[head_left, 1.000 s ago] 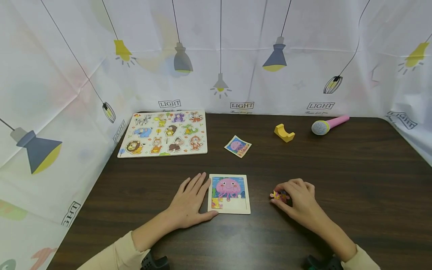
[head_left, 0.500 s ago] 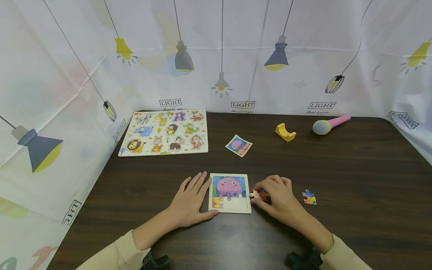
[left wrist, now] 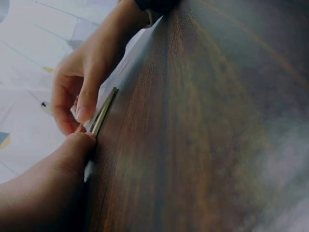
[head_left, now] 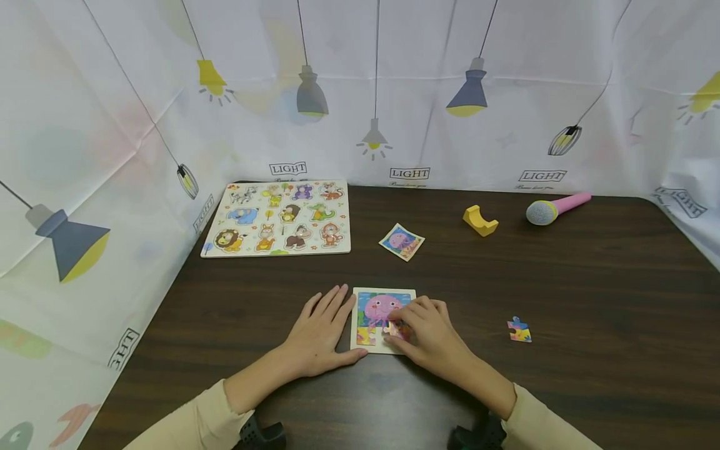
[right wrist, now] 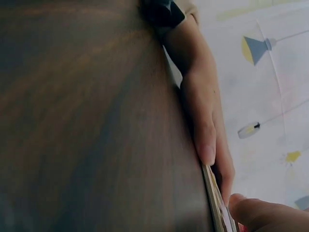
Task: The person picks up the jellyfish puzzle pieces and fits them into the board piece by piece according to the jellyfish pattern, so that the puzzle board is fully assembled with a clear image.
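Note:
A square puzzle board (head_left: 384,290) with a pink octopus picture lies on the table in the head view. My left hand (head_left: 322,331) rests flat with spread fingers against its left side, the thumb touching the lower left corner. Over the board's lower right part, my right hand (head_left: 430,334) pinches a colourful puzzle piece (head_left: 392,327), partly hidden by the fingers. Another puzzle piece (head_left: 519,329), blue, yellow and pink, lies on the table to the right. In the left wrist view the board's edge (left wrist: 104,113) shows between both hands.
Behind the board lies a small octopus picture card (head_left: 402,242). A larger animal puzzle board (head_left: 275,219) sits at the back left. A yellow arched block (head_left: 480,221) and a pink toy microphone (head_left: 558,209) are at the back right, before a printed cloth (head_left: 337,144).
My right hand has carried the pinched piece leftward from the table onto the octopus board, uncovering the other piece on the right. The left hand has stayed in place.

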A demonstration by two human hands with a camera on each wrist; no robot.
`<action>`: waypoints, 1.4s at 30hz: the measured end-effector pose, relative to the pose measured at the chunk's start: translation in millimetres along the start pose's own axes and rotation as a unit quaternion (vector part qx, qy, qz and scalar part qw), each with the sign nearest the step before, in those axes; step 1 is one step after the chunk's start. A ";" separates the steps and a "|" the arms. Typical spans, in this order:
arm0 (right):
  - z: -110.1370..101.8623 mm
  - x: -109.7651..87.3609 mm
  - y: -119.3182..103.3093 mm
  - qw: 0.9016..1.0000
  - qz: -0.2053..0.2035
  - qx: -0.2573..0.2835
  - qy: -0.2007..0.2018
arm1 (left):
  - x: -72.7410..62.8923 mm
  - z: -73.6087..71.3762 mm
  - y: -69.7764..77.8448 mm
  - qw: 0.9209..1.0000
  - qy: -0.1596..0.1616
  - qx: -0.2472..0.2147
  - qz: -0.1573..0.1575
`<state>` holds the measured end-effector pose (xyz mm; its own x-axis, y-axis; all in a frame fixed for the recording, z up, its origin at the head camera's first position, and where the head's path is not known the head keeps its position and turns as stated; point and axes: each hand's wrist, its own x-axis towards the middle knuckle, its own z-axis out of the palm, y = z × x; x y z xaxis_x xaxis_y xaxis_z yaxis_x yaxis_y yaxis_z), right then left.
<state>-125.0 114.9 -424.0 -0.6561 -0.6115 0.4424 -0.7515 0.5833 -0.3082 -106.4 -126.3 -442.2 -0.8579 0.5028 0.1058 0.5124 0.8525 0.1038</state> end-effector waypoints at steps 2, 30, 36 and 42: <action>3.4 1.9 -2.4 1.000 -0.005 0.001 0.010 | 0.1 0.0 0.0 1.000 0.001 0.001 0.001; 17.2 6.5 -19.5 1.000 0.013 -0.018 0.020 | -0.1 -0.7 0.6 1.000 0.009 0.010 0.005; 18.4 6.4 -18.3 1.000 0.012 0.001 0.014 | -0.1 -0.2 0.4 1.000 0.015 0.012 0.008; 17.1 6.7 -17.7 0.999 0.023 0.019 0.012 | -0.3 -0.4 0.2 1.000 0.017 0.010 0.009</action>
<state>-117.3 91.3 -430.0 -0.6882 -0.5718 0.4466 -0.7232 0.5898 -0.3593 -106.1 -126.3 -441.8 -0.8467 0.5131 0.1410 0.5264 0.8464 0.0810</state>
